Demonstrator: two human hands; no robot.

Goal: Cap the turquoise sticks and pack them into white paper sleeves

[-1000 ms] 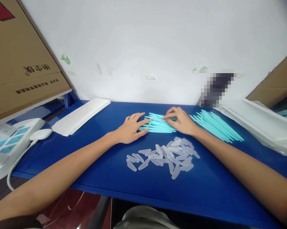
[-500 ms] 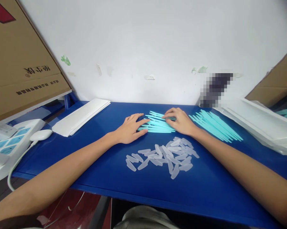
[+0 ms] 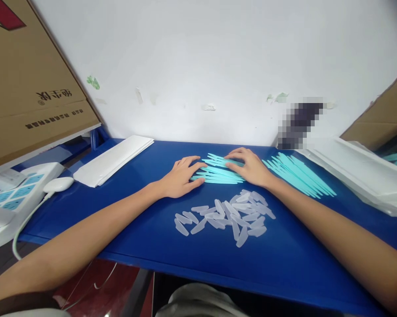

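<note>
Between my hands lies a loose pile of thin turquoise sticks (image 3: 220,174), flat on the blue table. My left hand (image 3: 181,177) rests at the pile's left end, fingers apart, its fingertips touching the stick ends. At the upper right of the same pile is my right hand (image 3: 248,166), fingers spread over the sticks' right ends and hiding some of them; no stick is lifted. Nearer to me lies a scattered heap of small translucent blade-shaped plastic pieces (image 3: 231,215). A second bundle of turquoise sticks (image 3: 299,175) lies to the right of my right hand.
The blue table (image 3: 145,242) meets a white wall at the back. Flat white packets (image 3: 112,160) lie at the left, near a power strip (image 3: 23,198) and a white charger (image 3: 59,185) with a cable. White plastic packaging (image 3: 360,169) occupies the right; a cardboard box (image 3: 36,79) stands left.
The view has shifted slightly. Both hands stay almost where they were at the ends of the middle pile, and the sticks and translucent pieces look the same.
</note>
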